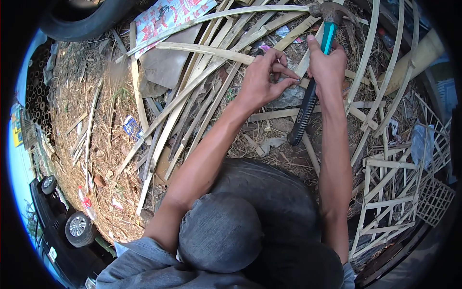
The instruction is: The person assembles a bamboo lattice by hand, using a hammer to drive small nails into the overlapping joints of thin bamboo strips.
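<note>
My right hand (327, 62) is wrapped round a claw hammer (304, 113). Its metal head points away from me at the top, below it the handle is teal, and the black ribbed grip slants down past my wrist. Close by on the left, my left hand (264, 79) is closed, thumb and forefinger pinched together. Whatever sits between those fingertips is too small to name. A pale bamboo strip (204, 49) runs from the left to behind the left hand's knuckles. Below the pinch lies a grey stone (288, 98), partly covered by the hand and hammer.
Many split bamboo strips (166, 113) litter the straw-covered ground. A bamboo lattice frame (385, 204) stands at the right, with curved strips (397, 53) above it. Near my legs is a black tyre (269, 185); another tyre (89, 24) lies far left. A vehicle wheel (79, 228) shows lower left.
</note>
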Tool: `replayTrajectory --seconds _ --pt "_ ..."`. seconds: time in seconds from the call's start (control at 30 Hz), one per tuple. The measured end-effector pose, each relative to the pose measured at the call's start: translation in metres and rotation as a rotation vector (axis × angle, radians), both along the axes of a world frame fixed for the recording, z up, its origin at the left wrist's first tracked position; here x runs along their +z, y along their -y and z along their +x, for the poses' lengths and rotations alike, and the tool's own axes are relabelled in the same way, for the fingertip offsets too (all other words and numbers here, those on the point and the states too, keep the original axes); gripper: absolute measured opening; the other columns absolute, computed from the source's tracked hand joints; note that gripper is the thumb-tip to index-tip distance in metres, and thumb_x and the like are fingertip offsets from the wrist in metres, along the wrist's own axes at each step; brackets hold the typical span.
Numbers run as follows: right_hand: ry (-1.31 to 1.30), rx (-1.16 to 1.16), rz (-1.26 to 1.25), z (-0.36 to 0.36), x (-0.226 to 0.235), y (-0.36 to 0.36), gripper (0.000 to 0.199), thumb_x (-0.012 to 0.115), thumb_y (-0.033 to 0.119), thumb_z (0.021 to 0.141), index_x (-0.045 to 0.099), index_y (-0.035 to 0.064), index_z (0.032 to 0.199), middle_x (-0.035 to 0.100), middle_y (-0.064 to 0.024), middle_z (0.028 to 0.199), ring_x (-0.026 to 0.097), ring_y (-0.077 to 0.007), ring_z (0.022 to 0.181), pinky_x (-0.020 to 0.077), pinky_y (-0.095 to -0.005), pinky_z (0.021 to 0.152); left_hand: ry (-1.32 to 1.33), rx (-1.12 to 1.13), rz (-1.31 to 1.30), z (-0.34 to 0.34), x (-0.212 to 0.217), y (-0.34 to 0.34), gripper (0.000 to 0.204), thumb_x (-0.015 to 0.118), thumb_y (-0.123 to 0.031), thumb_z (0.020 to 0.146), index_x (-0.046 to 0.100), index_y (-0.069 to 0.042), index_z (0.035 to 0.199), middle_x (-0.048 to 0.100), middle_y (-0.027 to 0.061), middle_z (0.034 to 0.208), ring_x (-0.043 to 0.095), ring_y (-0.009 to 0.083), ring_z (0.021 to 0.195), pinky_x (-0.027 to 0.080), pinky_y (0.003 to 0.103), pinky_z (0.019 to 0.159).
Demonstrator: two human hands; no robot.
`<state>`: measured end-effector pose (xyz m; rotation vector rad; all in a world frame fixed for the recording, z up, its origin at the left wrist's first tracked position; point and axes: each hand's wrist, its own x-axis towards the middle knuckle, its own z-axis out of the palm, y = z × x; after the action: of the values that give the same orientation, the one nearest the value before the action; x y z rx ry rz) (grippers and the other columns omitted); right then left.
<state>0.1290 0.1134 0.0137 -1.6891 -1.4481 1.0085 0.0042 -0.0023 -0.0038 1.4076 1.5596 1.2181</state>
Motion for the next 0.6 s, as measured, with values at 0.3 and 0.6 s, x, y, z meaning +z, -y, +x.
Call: replayTrajectory --seconds 0.3,0.6 --pt "0.138 0.228 -0.037 -0.009 0.033 0.002 0.031 0.072 0.023 0.093 0.072 -0.0032 0.109 0.072 -0.0239 0.083 0.072 -0.041 0.08 0.0542 -0.0482 0.079 0.026 0.005 0.007 0.001 -0.006 0.001 0.044 0.083 0.004 0.083 0.046 -0.005 0.106 0.08 0.0111 0.088 0.074 0.0099 0.09 0.054 0.027 0.076" --pt "0.084 0.172 -0.006 -0.004 0.031 0.005 0.026 0.069 0.021 0.096 0.069 -0.0041 0.101 0.072 -0.0277 0.088 0.072 -0.0451 0.086 0.0536 -0.0507 0.081 0.013 0.048 -0.029 0.0 -0.013 0.003 0.043 0.087 -0.012 0.081 0.052 -0.006 0.106 0.082 0.0016 0.09 0.061 0.0226 0.077 0.047 0.035 0.079"
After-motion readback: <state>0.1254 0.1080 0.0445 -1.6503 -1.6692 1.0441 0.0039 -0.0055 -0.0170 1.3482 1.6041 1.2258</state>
